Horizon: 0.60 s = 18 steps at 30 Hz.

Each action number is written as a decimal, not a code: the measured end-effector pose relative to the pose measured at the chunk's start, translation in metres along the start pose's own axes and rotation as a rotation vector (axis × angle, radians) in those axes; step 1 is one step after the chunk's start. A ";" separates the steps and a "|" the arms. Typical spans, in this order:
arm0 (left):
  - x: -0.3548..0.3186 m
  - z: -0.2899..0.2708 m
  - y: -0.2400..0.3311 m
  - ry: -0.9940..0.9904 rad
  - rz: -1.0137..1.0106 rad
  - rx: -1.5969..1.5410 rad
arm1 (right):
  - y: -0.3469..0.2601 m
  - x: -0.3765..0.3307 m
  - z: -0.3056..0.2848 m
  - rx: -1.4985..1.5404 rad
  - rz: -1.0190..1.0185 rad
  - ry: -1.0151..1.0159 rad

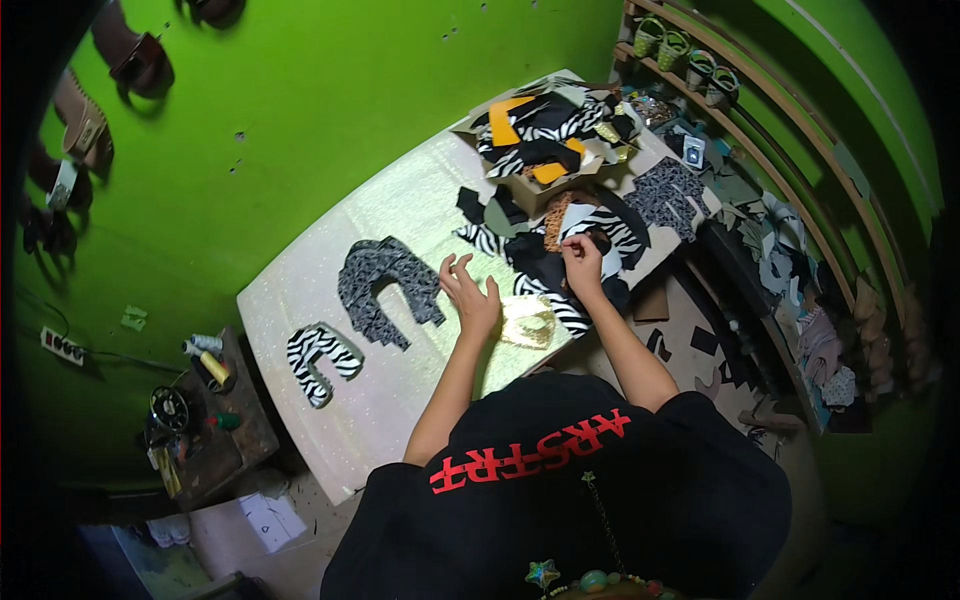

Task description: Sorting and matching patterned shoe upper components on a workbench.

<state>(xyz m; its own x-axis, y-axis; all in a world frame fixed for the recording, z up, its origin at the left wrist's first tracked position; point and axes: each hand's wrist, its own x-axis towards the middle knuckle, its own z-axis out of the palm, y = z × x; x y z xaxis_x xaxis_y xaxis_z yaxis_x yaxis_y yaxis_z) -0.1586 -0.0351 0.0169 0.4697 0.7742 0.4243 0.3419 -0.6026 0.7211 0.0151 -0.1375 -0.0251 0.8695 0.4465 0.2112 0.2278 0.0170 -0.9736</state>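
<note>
My right hand [582, 265] is over a loose heap of cut scraps, its thumb and fingers pinched at the lower edge of a whitish scrap [573, 216]. Just beside that scrap is a leopard-print piece [554, 226]. Zebra-print scraps [622, 236] and black ones surround the hand. My left hand [470, 297] hovers at the table's middle, fingers spread and holding nothing. A shiny gold piece [527, 324] lies between my forearms. Left of my left hand rests an arch-shaped stack of grey-black patterned pieces [378, 275], and farther left a smaller zebra-print arch [318, 352].
A cardboard box [545, 190] full of scraps stands at the table's far end, with grey-black patterned material [665, 197] beside it. Wooden shelves [720, 115] with small woven shoes line the right. A small side table [232, 425] with thread spools stands lower left.
</note>
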 end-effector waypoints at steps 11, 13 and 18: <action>0.011 0.097 0.012 -0.538 -0.215 -0.486 | 0.019 0.059 -0.087 -0.674 -0.139 0.150; 0.008 0.109 0.015 -0.594 -0.250 -0.525 | 0.014 0.058 -0.085 -0.721 -0.054 0.143; 0.004 0.130 0.018 -0.576 -0.237 -0.481 | 0.020 0.062 -0.089 -0.715 0.052 0.006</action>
<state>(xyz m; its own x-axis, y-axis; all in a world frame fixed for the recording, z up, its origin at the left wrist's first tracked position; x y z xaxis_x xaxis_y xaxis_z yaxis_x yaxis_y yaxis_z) -0.0448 -0.0685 -0.0395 0.8211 0.5702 -0.0268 0.1581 -0.1821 0.9705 0.1127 -0.1890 -0.0240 0.8889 0.4259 0.1690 0.4160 -0.5955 -0.6873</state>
